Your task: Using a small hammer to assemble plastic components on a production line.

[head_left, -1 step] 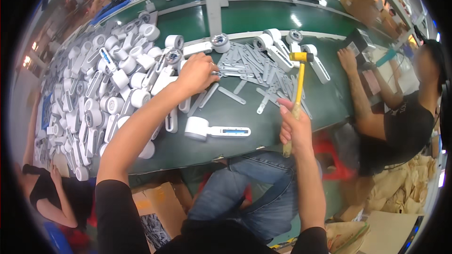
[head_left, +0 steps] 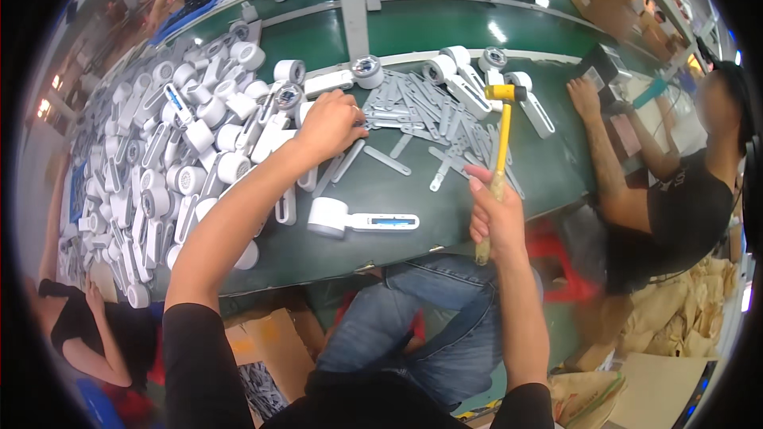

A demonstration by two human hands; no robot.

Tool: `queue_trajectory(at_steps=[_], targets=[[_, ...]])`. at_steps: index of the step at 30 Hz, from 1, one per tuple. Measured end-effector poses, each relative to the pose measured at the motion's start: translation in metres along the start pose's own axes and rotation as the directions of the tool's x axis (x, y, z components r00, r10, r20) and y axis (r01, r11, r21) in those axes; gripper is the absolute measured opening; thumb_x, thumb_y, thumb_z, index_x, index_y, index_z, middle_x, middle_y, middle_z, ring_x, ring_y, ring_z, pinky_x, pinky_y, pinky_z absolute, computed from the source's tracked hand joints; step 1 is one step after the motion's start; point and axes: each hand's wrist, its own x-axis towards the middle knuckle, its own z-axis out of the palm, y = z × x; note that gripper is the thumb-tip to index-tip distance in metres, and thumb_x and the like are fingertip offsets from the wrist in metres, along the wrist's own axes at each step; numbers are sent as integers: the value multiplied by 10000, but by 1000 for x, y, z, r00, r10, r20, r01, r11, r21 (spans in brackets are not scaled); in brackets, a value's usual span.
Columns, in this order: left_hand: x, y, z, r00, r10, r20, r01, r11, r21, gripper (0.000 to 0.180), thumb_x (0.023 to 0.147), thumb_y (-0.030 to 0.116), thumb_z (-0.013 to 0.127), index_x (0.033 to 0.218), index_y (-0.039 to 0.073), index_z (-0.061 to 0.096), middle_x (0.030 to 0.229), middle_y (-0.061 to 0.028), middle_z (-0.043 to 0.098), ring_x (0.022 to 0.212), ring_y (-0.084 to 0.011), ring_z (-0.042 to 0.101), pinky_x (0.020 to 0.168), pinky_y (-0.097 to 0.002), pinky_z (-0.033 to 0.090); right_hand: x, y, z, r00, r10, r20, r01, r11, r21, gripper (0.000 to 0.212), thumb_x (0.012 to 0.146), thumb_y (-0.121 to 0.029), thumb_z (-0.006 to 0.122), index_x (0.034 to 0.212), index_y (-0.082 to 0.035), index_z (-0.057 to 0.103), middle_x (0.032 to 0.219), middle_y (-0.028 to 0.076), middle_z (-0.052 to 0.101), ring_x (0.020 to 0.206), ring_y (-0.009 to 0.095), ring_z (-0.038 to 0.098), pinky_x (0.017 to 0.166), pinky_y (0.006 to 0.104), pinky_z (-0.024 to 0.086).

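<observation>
Right hand [head_left: 498, 214] wraps the yellow hammer [head_left: 503, 139]; left hand [head_left: 327, 125], pinch impossible to tell, is beside grey strips [head_left: 420, 105]; a careless drag could scatter them toward the white unit [head_left: 385, 222] left of the right grip

Quantities in view: yellow mallet [head_left: 503, 139], one; left hand [head_left: 331, 125], one; right hand [head_left: 501, 214], one; co-workers [head_left: 690, 202], three; white post [head_left: 350, 8], one; white unit lying apart [head_left: 362, 222], one; piled white units [head_left: 191, 179] and loose grey strips [head_left: 427, 115], many, overlapping, exact count indeterminate

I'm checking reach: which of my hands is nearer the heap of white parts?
Left. Your left hand is at the right edge of the heap; your right hand is farther right, holding a yellow mallet.
</observation>
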Motion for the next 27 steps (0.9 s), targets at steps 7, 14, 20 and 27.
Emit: queue_trajectory(at_steps=[7, 14, 20, 27], targets=[[31, -9, 22, 919, -341, 198, 362, 928, -84, 321, 746, 361, 920, 982, 152, 860, 982, -88, 807, 1057, -330, 686, 932, -461, 516, 0, 2, -6, 998, 14, 57, -13, 1000, -28, 398, 1062, -226, 690, 1406, -36, 624, 598, -72, 373, 423, 50, 360, 397, 256, 336], [40, -14, 0, 885, -414, 213, 432, 901, -45, 167, 790, 259, 863, 918, 164, 814, 939, -121, 800, 933, -330, 760, 829, -467, 565, 1, 7, 6, 993, 18, 112, -17, 1000, -10, 366, 1062, -204, 685, 1386, -42, 635, 606, -69, 382, 433, 52, 365, 409, 256, 343], [-2, 12, -65, 978, -149, -147, 123, 978, -171, 96, 909, 108, 753, 992, 82, 793, 973, -126, 779, 905, -324, 751, 800, -417, 592, -5, 4, 17, 993, -11, 119, 26, 991, -128, 410, 1078, -237, 667, 1430, -34, 614, 671, -22, 508, 433, 47, 387, 404, 242, 343], [-94, 99, -70, 975, -156, -159, 8, 738, -674, 210, 840, -73, 801, 1008, 51, 781, 1093, -97, 783, 1023, -241, 756, 895, -337, 595, -12, 4, 44, 947, 76, 311, -71, 997, -27, 430, 1078, -266, 683, 1399, 15, 630, 925, 65, 699, 445, 36, 420, 395, 230, 354]])
